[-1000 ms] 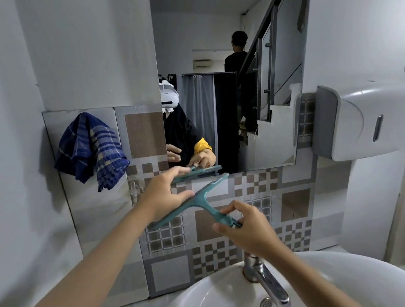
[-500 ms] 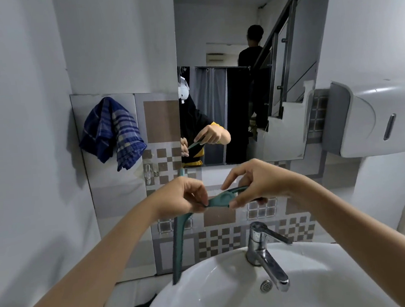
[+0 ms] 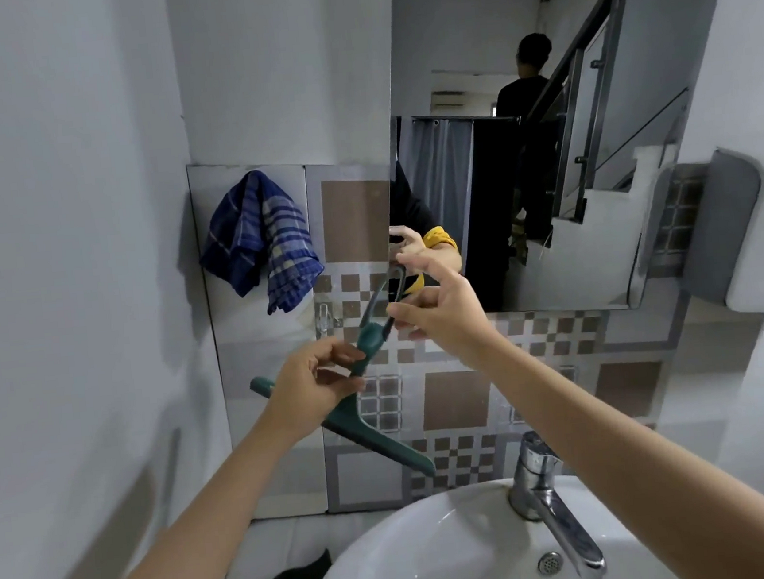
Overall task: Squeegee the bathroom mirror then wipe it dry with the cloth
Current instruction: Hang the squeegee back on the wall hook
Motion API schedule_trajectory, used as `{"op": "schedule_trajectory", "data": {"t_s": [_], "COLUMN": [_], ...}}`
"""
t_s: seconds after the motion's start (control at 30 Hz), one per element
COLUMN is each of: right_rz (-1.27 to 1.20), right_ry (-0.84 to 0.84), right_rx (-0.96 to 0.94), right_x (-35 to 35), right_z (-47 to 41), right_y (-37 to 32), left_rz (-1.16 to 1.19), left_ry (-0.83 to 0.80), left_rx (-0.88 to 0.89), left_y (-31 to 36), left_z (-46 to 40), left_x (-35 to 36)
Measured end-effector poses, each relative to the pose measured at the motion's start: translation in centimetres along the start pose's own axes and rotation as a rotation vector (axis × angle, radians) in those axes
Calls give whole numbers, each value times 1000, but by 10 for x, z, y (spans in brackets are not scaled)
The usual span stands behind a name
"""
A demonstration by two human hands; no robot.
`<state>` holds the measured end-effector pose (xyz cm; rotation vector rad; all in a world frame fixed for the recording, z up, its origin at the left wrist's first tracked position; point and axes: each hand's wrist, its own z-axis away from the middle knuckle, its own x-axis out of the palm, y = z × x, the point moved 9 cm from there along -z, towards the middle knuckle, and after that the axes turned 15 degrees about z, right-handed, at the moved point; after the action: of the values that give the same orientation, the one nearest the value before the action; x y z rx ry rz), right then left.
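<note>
A teal squeegee (image 3: 352,419) is held in front of the tiled wall, below the mirror's (image 3: 520,148) lower left corner. Its blade slants down to the right and its looped handle points up. My left hand (image 3: 312,387) grips the neck where handle meets blade. My right hand (image 3: 442,314) pinches the upper handle between thumb and fingers. A blue checked cloth (image 3: 258,242) hangs on the wall to the left of the mirror, apart from both hands.
A white basin (image 3: 422,558) with a chrome tap (image 3: 551,500) sits below my arms. A grey and white dispenser (image 3: 753,229) juts from the right wall. A small hook (image 3: 323,317) is on the tiles under the cloth. The mirror reflects a person on stairs.
The squeegee has turned: its blade, hanging down at the left half a second ago, now slants down to the right with the handle up. Both hands rose toward the mirror's corner.
</note>
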<state>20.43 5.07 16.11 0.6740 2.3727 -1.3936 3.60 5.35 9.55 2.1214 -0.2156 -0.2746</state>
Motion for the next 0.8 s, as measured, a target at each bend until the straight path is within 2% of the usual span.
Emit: {"op": "schedule_trajectory", "data": {"t_s": [0.23,0.4,0.67,0.8], "right_rz": [133,156,175,210], "right_ry": [-66,-135,-196,-157], "right_rx": [-19,-3,47,5], "right_x": [67,99,126,127], "right_z": [-45,-59,-56,-49], "right_y": [16,30,62,66], "left_rz": [41,-16,-32,-46], "left_ry": [200,261,261,243], "left_rx": [-39,-18,-60,-51], "left_y": [-45,-67,-107,-110], "left_z": [6,7,13,19], "left_x": [-35,-43,-44,-43]}}
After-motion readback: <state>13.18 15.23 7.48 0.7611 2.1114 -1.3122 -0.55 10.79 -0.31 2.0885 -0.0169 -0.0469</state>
